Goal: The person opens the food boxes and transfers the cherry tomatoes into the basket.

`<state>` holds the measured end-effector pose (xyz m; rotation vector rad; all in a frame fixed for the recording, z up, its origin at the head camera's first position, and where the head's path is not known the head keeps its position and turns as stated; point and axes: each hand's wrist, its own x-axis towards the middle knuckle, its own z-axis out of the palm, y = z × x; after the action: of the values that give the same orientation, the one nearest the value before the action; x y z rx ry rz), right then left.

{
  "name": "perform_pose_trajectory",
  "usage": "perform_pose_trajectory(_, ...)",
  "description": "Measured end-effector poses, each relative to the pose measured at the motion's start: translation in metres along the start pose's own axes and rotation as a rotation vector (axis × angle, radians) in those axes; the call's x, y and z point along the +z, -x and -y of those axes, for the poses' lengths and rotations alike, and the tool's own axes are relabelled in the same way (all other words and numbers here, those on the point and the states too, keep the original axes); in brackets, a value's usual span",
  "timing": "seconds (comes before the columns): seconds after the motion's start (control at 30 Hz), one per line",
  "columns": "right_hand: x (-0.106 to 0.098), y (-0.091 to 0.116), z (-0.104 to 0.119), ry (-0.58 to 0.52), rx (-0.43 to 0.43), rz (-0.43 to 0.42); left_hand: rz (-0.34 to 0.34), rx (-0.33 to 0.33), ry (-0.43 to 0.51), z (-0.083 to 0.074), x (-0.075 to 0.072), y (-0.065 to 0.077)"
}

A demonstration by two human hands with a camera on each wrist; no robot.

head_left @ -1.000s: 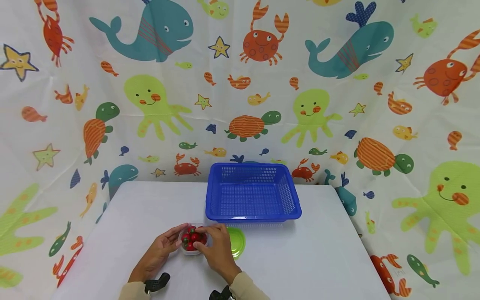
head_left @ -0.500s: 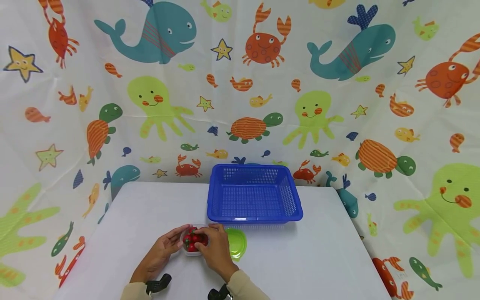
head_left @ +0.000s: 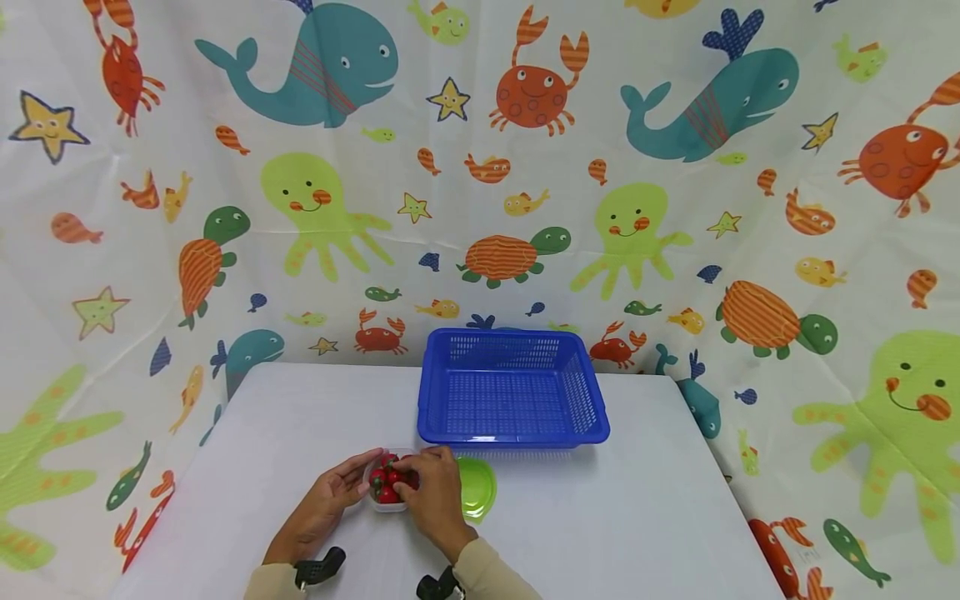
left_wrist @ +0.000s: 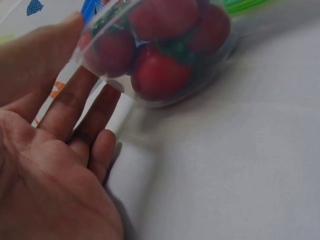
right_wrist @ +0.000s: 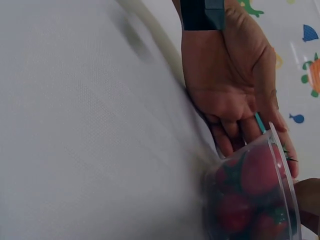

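You have both hands on one small clear plastic tub [head_left: 390, 486], round and thin-walled, sitting on the matte white bench [head_left: 615, 517] near its front edge. It holds glossy red strawberries [left_wrist: 159, 70] with green tops; four or five show through the wall, though the blurred wrist views keep you from an exact count. Your left hand [head_left: 324, 510] lies spread, straight fingers resting against the tub's left side. Your right hand [head_left: 435, 500] curls over the right rim, fingertips pinching at the fruit. One round lime-green lid [head_left: 480, 487] lies flat just right of that hand. One blue perforated plastic basket [head_left: 512, 387], rectangular, stands behind. Since a second ago, hands and tub have barely shifted.
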<state>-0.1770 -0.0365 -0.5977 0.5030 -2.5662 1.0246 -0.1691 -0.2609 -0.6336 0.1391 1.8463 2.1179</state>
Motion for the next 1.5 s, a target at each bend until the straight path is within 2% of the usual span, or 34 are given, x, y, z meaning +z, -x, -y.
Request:
perform_pose_trajectory(0.17, -0.0001, -0.0009, -0.0002, 0.045, -0.047, 0.014, -0.014, -0.019, -0.003, -0.0004, 0.0007, -0.0009)
perform_pose_trajectory(0.4, -0.0042, -0.0034, 0.0016, 0.058, -0.029, 0.093, -0.015, -0.019, -0.008, 0.0002, 0.0007, -0.0013)
perform_pose_trajectory(0.87, -0.0065, -0.0053, -0.0013, 0.047, -0.021, 0.130, -0.016, -0.017, -0.007, -0.0004, 0.0012, -0.0010)
perform_pose_trajectory(1.17, -0.0061, -0.0077, -0.0022, 0.077, -0.032, 0.173, -0.017, -0.010, -0.014, -0.0006, 0.0008, -0.0002)
perform_pose_trajectory(1.3, -0.0047, -0.0076, -0.0022, 0.071, -0.028, 0.158, 0.003, 0.009, -0.007, 0.0002, 0.0001, -0.0005)
perform_pose_trajectory(1.5, -0.0009, -0.0025, -0.0058, 0.042, -0.037, 0.062, 0.019, 0.027, -0.002, 0.0018, 0.0000, -0.0010)
